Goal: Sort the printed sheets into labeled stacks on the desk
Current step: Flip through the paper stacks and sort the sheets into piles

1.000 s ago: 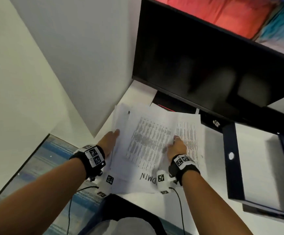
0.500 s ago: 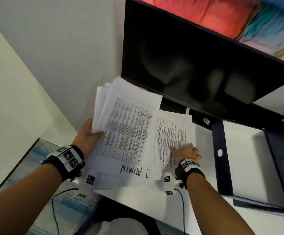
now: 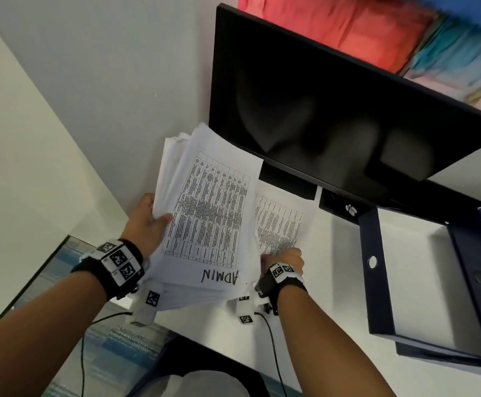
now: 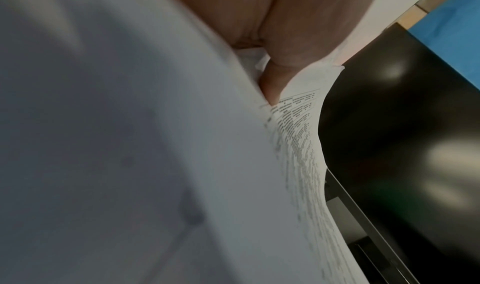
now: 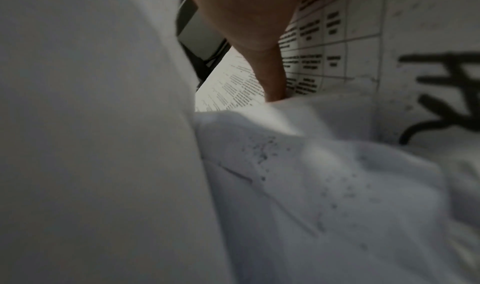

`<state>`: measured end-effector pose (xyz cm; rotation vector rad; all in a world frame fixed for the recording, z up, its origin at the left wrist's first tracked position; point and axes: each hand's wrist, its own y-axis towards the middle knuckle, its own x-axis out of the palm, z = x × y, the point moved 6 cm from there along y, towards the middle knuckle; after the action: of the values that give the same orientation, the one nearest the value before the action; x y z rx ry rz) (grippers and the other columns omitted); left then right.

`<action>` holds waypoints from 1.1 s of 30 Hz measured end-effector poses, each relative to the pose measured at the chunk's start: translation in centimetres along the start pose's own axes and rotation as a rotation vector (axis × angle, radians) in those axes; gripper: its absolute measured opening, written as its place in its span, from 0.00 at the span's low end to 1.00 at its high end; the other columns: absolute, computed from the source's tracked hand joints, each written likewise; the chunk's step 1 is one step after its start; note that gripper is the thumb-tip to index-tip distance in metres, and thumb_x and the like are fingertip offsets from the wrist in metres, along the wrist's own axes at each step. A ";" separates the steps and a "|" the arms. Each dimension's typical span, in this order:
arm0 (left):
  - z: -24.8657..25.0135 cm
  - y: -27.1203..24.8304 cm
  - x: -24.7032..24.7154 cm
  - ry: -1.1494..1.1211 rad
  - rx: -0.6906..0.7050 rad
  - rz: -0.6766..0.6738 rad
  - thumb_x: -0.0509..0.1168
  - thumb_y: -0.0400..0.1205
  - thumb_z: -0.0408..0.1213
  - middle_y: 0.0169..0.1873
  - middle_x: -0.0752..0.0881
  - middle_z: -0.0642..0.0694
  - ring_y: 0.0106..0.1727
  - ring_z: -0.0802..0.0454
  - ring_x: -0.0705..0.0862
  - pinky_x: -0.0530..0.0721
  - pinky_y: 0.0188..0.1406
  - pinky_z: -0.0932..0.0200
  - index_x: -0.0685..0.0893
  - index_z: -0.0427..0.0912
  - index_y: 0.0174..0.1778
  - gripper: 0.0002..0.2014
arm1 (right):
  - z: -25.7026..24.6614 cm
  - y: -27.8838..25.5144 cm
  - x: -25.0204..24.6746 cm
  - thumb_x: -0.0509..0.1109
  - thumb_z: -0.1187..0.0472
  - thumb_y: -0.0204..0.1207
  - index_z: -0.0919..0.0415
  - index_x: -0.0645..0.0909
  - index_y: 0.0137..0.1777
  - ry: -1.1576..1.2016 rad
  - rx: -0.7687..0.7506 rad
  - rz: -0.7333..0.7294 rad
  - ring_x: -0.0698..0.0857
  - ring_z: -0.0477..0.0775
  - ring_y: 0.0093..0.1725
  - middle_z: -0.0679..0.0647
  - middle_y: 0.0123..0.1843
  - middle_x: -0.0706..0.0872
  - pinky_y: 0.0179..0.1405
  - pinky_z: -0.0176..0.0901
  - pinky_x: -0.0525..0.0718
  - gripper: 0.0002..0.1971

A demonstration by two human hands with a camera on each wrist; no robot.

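White desk [image 3: 345, 262] under a black monitor [image 3: 348, 110] is where I am working. My left hand [image 3: 144, 222] has its grip closed on a thick stack of printed white sheets [image 3: 204, 213] marked ADMIN, tilted up off the desk. My right hand [image 3: 286, 257] presses another printed sheet [image 3: 279, 219] lying flat; its fingers are hidden, so I cannot tell its grip. Beside it lies an open dark blue box file [image 3: 374, 276].

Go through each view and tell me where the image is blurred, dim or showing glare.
Head view: the thick stack of white printed sheets marked ADMIN is sharp, the red and blue fabric at the top edge is smeared. Left wrist view: paper close to the lens is a dim grey blur, and soft glare patches sit on the black monitor screen. Right wrist view: near paper is dim and blurred, only the table print beside the fingers is legible.
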<state>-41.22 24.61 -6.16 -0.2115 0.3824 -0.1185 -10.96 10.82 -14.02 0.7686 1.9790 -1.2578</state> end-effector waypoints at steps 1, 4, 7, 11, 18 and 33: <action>0.1 0.0 0.0 0.000 0.001 0.008 0.67 0.83 0.33 0.45 0.87 0.42 0.44 0.41 0.87 0.87 0.39 0.50 0.76 0.45 0.60 0.12 | 0.1 0.1 -0.1 0.76 0.51 0.74 0.67 0.69 0.73 0.000 0.021 -0.010 0.82 0.61 0.68 0.61 0.71 0.80 0.67 0.51 0.80 0.33; 0.3 0.1 0.1 0.013 0.007 0.007 0.67 0.83 0.33 0.47 0.88 0.41 0.44 0.43 0.87 0.85 0.38 0.55 0.76 0.44 0.61 0.12 | 0.2 -0.1 0.1 0.72 0.55 0.78 0.66 0.75 0.71 0.058 0.000 -0.087 0.82 0.60 0.67 0.61 0.69 0.82 0.57 0.46 0.80 0.25; 0.0 0.1 -0.1 0.020 -0.010 -0.005 0.68 0.82 0.34 0.47 0.88 0.42 0.46 0.41 0.88 0.88 0.47 0.46 0.76 0.46 0.60 0.12 | 0.2 -0.9 -0.9 0.73 0.59 0.75 0.64 0.79 0.65 0.119 -0.018 -0.087 0.85 0.62 0.62 0.61 0.64 0.85 0.52 0.42 0.81 0.19; -1.0 -0.2 0.1 0.091 -0.054 -0.050 0.68 0.83 0.33 0.49 0.87 0.43 0.48 0.42 0.87 0.86 0.47 0.49 0.75 0.42 0.63 0.14 | -1.0 -2.9 -6.4 0.71 0.62 0.77 0.63 0.80 0.60 0.030 -0.175 0.130 0.87 0.68 0.54 0.65 0.55 0.87 0.52 0.51 0.87 0.13; -3.5 0.4 3.4 0.276 -0.176 -0.183 0.68 0.81 0.36 0.59 0.85 0.39 0.58 0.38 0.84 0.82 0.61 0.44 0.74 0.38 0.71 0.22 | -5.9 -9.7 -20.7 0.74 0.56 0.77 0.67 0.81 0.52 0.055 -0.543 0.515 0.86 0.66 0.51 0.63 0.50 0.88 0.46 0.49 0.82 0.14; -7.4 0.5 8.0 -0.315 -0.635 -0.209 0.55 0.80 0.69 0.53 0.87 0.40 0.53 0.41 0.85 0.80 0.61 0.48 0.84 0.39 0.59 0.35 | -0.5 -0.6 -3.8 0.80 0.55 0.70 0.56 0.66 0.77 0.298 -0.236 -0.186 0.84 0.57 0.63 0.51 0.65 0.81 0.65 0.46 0.81 0.38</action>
<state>-36.67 22.47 -15.82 -0.8877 0.0707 -0.1640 -9.19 10.55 -10.53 0.6987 2.4365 -1.0300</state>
